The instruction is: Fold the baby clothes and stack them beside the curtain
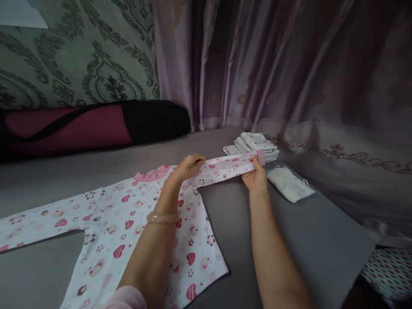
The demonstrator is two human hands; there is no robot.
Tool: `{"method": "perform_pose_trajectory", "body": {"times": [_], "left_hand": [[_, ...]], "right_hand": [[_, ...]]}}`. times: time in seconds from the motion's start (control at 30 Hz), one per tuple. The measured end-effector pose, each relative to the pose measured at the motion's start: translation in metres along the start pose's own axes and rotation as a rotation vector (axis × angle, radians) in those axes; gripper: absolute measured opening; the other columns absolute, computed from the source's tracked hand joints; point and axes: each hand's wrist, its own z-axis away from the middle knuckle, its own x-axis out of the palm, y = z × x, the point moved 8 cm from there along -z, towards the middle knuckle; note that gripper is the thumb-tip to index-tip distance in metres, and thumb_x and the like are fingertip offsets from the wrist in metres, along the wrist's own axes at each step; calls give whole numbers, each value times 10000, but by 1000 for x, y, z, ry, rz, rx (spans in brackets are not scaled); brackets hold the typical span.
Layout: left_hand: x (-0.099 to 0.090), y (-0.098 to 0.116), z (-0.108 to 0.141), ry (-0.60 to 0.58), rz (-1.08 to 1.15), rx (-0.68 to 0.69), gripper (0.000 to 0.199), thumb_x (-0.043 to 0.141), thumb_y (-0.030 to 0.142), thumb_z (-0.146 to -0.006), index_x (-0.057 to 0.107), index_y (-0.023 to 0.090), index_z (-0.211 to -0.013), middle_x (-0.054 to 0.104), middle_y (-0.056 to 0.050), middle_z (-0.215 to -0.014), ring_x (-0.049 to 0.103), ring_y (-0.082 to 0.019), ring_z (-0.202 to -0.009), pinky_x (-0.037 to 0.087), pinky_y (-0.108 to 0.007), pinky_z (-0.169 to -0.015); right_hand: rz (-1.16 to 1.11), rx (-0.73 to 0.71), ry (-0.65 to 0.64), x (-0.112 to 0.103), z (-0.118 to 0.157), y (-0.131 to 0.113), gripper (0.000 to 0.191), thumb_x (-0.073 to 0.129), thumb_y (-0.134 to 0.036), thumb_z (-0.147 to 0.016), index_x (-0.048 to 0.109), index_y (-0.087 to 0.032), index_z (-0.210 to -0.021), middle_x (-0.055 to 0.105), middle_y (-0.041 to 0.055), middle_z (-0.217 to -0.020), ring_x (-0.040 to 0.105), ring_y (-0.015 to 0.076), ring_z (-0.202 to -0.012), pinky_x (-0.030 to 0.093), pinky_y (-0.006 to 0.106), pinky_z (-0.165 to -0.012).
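Observation:
A white long-sleeved shirt (128,214) printed with pink hearts and small figures lies spread on a grey surface, its pink collar toward the back. My left hand (190,166) pinches the fabric at the shoulder of the right-side sleeve. My right hand (256,175) grips that sleeve near its pink cuff, thumb on top and fingers underneath. Between the two hands the sleeve is stretched out straight. The other sleeve reaches to the left edge of the view. A light bangle circles my left wrist.
Folded white cloths (254,143) are stacked just behind the cuff. A small whitish pouch (289,184) rests right of my right hand. A pink and black bag (96,126) lies along the back left, beside purple curtains (273,64). The grey surface (328,240) has an edge at right.

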Motion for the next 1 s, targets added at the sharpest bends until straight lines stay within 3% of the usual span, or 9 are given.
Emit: {"method": "perform_pose_trajectory", "body": {"times": [0.13,0.27,0.63,0.87,1.0], "left_hand": [[-1,-3,1,-35,12,11,220,489,271,-840,674,167,-896,644,-42,-831,554,-133,-717,427,-234,-663],[3,-12,1,-73,59,-63,211,536,303,-812,672,163,-890,618,-18,-708,532,-125,-629,406,-231,-584],[4,-21,0,-7,62,-140,157,649,315,-750,660,161,-724,610,2,-643,521,-111,-596,388,-231,-582],[3,-16,0,-4,-166,-34,286,473,335,-884,642,177,-717,612,-20,-707,540,-140,-677,401,-252,-651],[5,-14,0,32,-352,-59,348,367,346,-944,610,185,-755,626,-55,-788,561,-164,-735,414,-265,-691]], "right_hand": [[-16,31,30,-1,1,2,84,611,-178,-845,687,-210,-861,738,-12,-841,683,143,-925,495,353,-979],[-25,50,31,1,2,3,79,612,-174,-845,685,-204,-849,738,-9,-831,690,142,-887,503,358,-965],[-16,49,20,0,1,5,81,614,-173,-847,690,-195,-863,741,-4,-846,690,148,-900,499,358,-974],[-26,53,33,3,4,5,79,616,-158,-844,682,-202,-845,743,-18,-826,698,124,-830,510,335,-955],[-5,61,23,5,4,5,94,596,-163,-859,679,-199,-834,746,-11,-830,698,131,-839,517,351,-949]]}}
